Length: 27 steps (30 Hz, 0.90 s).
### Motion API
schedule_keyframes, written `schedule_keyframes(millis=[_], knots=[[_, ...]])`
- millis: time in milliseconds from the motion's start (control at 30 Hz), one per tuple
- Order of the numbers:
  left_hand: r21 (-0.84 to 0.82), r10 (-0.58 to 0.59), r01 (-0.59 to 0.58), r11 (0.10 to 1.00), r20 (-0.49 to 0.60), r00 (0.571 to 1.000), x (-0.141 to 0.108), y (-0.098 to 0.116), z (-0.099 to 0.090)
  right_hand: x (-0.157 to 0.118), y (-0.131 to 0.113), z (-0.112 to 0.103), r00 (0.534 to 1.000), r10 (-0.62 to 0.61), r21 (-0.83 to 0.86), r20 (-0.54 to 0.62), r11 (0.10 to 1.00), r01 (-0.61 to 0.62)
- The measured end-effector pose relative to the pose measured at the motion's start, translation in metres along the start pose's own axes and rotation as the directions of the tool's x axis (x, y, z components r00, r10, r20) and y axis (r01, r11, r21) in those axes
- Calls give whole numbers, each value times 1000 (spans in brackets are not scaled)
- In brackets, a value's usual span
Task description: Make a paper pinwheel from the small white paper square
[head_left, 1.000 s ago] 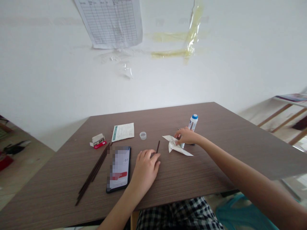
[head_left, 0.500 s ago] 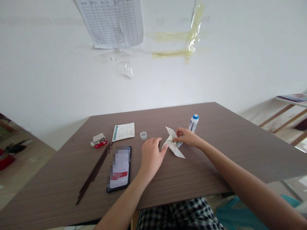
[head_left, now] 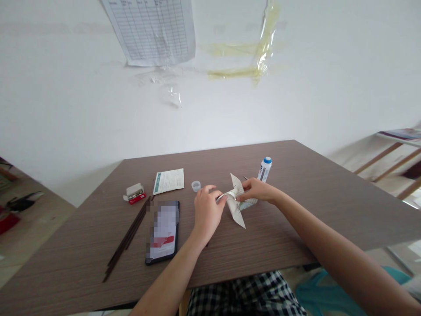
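A folded paper pinwheel point(head_left: 234, 206) with pointed blades is held a little above the table between my hands. My left hand point(head_left: 208, 208) is closed, thumb and fingers pinching the pinwheel's left blade. My right hand point(head_left: 256, 191) grips it near the centre and right side, its fingertips partly hidden by the paper. Just above the right fingers a thin pointed tip point(head_left: 245, 178) shows, too small to name. Behind the right hand stands a white glue bottle point(head_left: 264, 170) with a blue top. A small translucent cap point(head_left: 196, 186) lies beyond my left hand.
On the brown table point(head_left: 210, 164), left of my hands, lie a phone point(head_left: 164, 232), several dark thin sticks point(head_left: 128, 239), an open red-and-white small box point(head_left: 135, 194) and a printed paper packet point(head_left: 169, 181). A wall rises behind the table.
The pinwheel has turned and tilted up, its lower blade shifting left. My left thumb and fingers have closed on its left blade. My right hand has moved slightly.
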<state>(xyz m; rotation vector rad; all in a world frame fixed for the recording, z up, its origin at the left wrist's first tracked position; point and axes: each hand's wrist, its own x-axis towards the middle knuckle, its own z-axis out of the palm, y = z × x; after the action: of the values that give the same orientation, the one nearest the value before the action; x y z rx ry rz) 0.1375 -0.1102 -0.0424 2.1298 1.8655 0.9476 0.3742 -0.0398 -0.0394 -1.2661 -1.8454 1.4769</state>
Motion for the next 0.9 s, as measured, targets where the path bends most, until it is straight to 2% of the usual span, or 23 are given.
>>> schedule_keyframes(millis=[333,633,900], knots=[[-63,-41,47,997,95,995,1,1,-2,-2,-3,8,998,23,42,-51,999,-21],[-118,-24,37,992,109,994,0,-1,1,-1,-8,13,991,79,-30,-113,996,-83],[-117,-48,60,991,100,994,0,0,-1,0,-3,8,997,23,13,-78,1000,-22]])
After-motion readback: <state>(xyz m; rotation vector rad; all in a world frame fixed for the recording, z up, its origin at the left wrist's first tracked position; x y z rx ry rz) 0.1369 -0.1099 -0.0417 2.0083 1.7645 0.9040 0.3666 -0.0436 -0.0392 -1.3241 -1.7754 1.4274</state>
